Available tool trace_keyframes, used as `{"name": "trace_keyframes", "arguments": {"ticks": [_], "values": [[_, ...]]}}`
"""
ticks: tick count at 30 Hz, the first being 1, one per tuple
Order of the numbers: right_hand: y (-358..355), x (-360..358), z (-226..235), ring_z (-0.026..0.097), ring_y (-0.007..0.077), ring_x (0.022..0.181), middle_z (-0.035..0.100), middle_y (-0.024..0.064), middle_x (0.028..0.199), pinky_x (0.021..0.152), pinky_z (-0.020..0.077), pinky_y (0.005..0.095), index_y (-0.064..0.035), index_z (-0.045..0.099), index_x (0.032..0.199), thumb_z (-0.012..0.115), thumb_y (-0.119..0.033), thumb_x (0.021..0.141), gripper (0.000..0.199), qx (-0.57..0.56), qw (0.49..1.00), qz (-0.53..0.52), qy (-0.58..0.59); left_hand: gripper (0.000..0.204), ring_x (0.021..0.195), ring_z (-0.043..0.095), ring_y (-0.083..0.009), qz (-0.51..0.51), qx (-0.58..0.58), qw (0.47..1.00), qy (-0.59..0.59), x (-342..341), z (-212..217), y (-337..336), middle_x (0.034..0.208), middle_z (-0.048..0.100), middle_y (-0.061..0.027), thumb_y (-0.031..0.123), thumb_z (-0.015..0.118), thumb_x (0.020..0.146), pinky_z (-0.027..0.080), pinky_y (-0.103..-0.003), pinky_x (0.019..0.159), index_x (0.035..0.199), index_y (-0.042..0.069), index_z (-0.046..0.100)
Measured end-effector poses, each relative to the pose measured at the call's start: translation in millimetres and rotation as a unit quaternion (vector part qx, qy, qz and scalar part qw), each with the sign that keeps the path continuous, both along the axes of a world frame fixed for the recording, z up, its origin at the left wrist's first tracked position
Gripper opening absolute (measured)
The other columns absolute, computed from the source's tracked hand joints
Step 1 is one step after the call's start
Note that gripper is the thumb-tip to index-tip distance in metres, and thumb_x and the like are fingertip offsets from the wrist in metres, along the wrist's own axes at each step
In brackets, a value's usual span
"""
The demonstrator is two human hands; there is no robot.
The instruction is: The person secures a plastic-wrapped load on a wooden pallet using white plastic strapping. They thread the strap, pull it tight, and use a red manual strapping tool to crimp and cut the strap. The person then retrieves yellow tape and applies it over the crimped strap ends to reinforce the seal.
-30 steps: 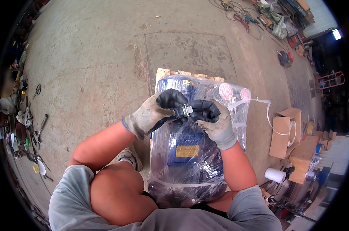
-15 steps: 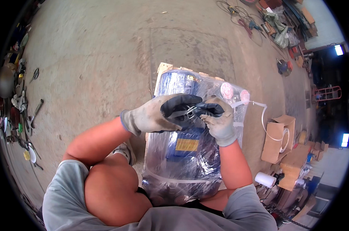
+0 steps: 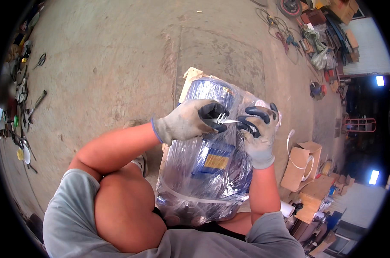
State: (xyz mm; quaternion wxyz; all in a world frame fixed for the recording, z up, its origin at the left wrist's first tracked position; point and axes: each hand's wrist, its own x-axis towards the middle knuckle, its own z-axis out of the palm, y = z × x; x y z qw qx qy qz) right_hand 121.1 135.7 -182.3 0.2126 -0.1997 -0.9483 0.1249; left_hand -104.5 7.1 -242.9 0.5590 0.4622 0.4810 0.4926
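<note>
I see left hand [image 3: 190, 120] fingers clamped on wire buckle [image 3: 221, 118], right hand [image 3: 260, 131] pinching white strap [image 3: 232, 121]; near band [image 3: 192, 199] already round wrapped load [image 3: 182, 170], buckle fastening looks unfinished.

On my feed, the bare floor [image 3: 104, 73] carries a wooden pallet [image 3: 192, 74], with a plastic-wrapped blue load [image 3: 190, 172] on top. I also see an open cardboard box [image 3: 290, 173], a handled tool [image 3: 39, 100] and tangled cables [image 3: 284, 39] lying on the floor.

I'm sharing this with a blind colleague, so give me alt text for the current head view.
A gloved left hand holds a metal buckle, with a white strap running from it to the right hand, above a plastic-wrapped blue load on a wooden pallet.
</note>
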Motion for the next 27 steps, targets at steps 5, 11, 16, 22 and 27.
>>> {"name": "trace_keyframes", "arguments": {"ticks": [5, 11, 16, 22, 27], "values": [[-10.5, -19.7, 35.6, 0.052, 0.0333, 0.133, 0.073, 0.002, 0.122, 0.124, 0.0162, 0.0589, -0.0183, 0.075, 0.096, 0.079, -0.022, 0.079, 0.017, 0.051, 0.996, 0.009, -0.071, 0.05, 0.101, 0.071, -0.0168, 0.07, 0.045, 0.993, 0.078, 6.2, -5.2, -12.6, 0.115, 0.074, -0.0107, -0.001, 0.084, 0.081, 0.058, -0.034, 0.092, 0.127, 0.003, 0.066], [1.2, -59.6, 47.3, 0.065, 0.0125, 0.091, 0.072, 0.0105, 0.109, 0.082, 0.0543, 0.0263, 0.0018, 0.056, 0.117, 0.063, -0.005, 0.103, 0.018, -0.617, 0.786, -0.015, -0.011, 0.053, 0.104, 0.071, -0.0189, 0.122, 0.07, 0.987, 0.076, 6.6, -15.2, -18.8, 0.113, 0.073, -0.0118, -0.001, 0.087, 0.078, 0.058, -0.035, 0.091, 0.126, 0.003, 0.065], [2.4, -78.6, 17.2, 0.064, 0.0115, 0.093, 0.071, 0.0058, 0.108, 0.083, 0.0542, 0.0283, 0.002, 0.062, 0.124, 0.06, -0.004, 0.106, 0.02, -0.652, 0.758, -0.02, -0.01, 0.057, 0.103, 0.07, -0.0213, 0.142, 0.05, 0.988, 0.028, 11.5, -33.5, -18.5, 0.111, 0.07, -0.0125, -0.003, 0.087, 0.076, 0.058, -0.036, 0.09, 0.127, 0.002, 0.062], [7.2, -56.2, 7.7, 0.063, 0.0101, 0.093, 0.069, 0.003, 0.11, 0.083, 0.053, 0.0254, 0.0006, 0.062, 0.136, 0.059, 0.001, 0.103, 0.033, -0.691, 0.721, -0.037, -0.034, 0.055, 0.1, 0.069, -0.0214, 0.143, 0.054, 0.988, -0.002, 17.4, -42.0, -16.9, 0.115, 0.067, -0.0127, -0.007, 0.084, 0.077, 0.057, -0.036, 0.089, 0.125, 0.001, 0.058], [2.1, -65.1, 27.7, 0.058, 0.0065, 0.088, 0.067, 0.0021, 0.105, 0.079, 0.0495, 0.0226, -0.0015, 0.064, 0.131, 0.059, 0.006, 0.096, 0.036, -0.646, 0.752, -0.053, -0.121, 0.057, 0.101, 0.07, -0.0242, 0.138, 0.051, 0.989, 0.023, 17.5, -41.7, -16.3, 0.111, 0.066, -0.0135, -0.005, 0.086, 0.074, 0.057, -0.038, 0.09, 0.124, 0.001, 0.058]]}}
